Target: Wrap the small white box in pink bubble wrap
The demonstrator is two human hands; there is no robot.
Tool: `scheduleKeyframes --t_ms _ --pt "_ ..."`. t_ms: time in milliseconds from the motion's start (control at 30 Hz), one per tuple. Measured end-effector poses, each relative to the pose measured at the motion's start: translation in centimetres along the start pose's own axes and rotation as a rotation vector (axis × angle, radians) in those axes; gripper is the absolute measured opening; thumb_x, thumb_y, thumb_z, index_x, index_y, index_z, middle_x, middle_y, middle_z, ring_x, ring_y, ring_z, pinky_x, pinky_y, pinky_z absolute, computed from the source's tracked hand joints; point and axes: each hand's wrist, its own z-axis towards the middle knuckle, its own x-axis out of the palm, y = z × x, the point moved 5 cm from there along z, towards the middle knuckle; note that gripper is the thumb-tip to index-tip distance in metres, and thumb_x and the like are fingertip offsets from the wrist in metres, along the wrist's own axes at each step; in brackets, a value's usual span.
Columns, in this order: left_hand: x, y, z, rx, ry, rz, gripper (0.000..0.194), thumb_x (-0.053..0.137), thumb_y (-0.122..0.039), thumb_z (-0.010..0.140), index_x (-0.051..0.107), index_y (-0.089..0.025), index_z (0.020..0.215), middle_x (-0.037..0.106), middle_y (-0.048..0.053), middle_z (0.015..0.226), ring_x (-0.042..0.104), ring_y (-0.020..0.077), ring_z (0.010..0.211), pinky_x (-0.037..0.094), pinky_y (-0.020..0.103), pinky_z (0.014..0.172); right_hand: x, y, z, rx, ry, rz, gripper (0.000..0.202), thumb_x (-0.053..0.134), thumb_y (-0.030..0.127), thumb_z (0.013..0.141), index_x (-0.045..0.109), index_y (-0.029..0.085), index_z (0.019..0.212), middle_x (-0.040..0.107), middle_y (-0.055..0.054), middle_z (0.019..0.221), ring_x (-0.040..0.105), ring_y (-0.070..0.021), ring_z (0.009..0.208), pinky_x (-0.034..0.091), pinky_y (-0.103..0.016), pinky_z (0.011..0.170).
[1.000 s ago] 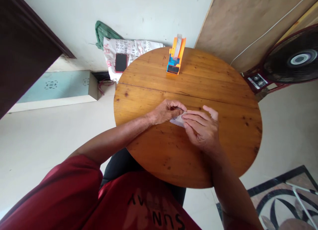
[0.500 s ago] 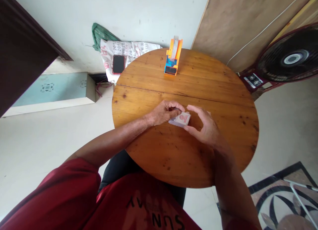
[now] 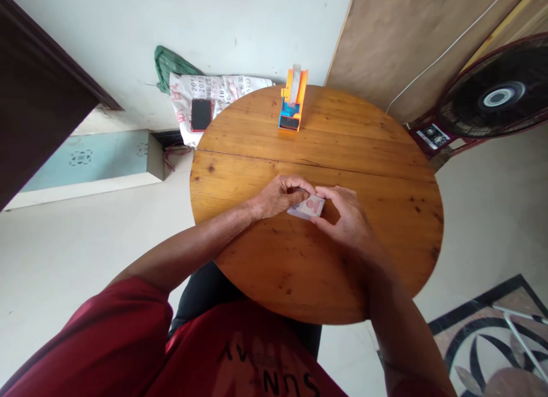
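Observation:
A small whitish box with pinkish-red print sits low over the middle of the round wooden table. My left hand is closed on its left end, thumb over the top and index finger along the far side. At the right end, my right hand pinches the box between thumb and fingertips, with a gap left between palm and box. The fingers hide part of the box's top and its far edge. Whether its underside rests on the wood, I cannot tell.
An orange and blue tape dispenser stands near the table's far edge. Beyond the left edge, a dark phone lies on a printed white sack, beside a green bag. A large fan stands at the right.
My right hand has moved in leftward and its fingers have closed onto the right end of the box. My left hand keeps its hold. The whole view has shifted slightly.

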Motion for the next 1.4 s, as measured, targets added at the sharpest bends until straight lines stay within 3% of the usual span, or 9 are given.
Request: scheduleKeyframes --t_ms 267,467,1167,1400 --pt "-0.5 -0.8 -0.2 0.062 -0.049 0.049 0.029 0.077 -0.042 0.08 0.075 -0.016 0.092 0.073 0.003 0.087 0.063 0.01 0.07 0.049 0.021 0.064 0.1 -0.1 -0.1 -0.01 -0.026 -0.001 0.049 0.067 0.026 0.082 0.053 0.028 0.129 0.072 -0.008 0.112 0.066 -0.0295 0.105 0.047 -0.051 0.096" --pt "-0.9 -1.2 -0.2 0.114 -0.081 0.053 0.029 0.077 -0.041 0.081 0.076 -0.016 0.096 0.076 0.005 0.095 0.069 0.0136 0.082 0.053 0.025 0.077 -0.3 0.2 -0.2 0.007 0.011 0.0 0.067 0.074 0.039 0.081 0.045 0.027 0.14 0.065 -0.012 0.132 0.06 -0.0338 0.12 0.045 -0.054 0.101" --pt "0.0 -0.4 -0.2 0.0 0.027 -0.009 0.03 0.08 -0.038 0.079 0.072 -0.014 0.095 0.074 0.004 0.085 0.065 0.01 0.069 0.05 0.022 0.065 0.0 0.3 -0.2 0.031 0.001 0.002 0.05 0.068 0.028 0.084 0.052 0.029 0.131 0.072 -0.007 0.114 0.065 -0.0292 0.107 0.046 -0.051 0.098" --pt "0.0 -1.2 -0.2 0.071 0.051 0.063 0.029 0.078 -0.04 0.08 0.073 -0.013 0.088 0.071 0.003 0.08 0.061 0.009 0.066 0.047 0.021 0.063 0.1 0.2 -0.1 0.047 -0.002 0.001 0.048 0.068 0.031 0.084 0.054 0.03 0.129 0.072 -0.005 0.111 0.066 -0.0287 0.104 0.046 -0.05 0.097"
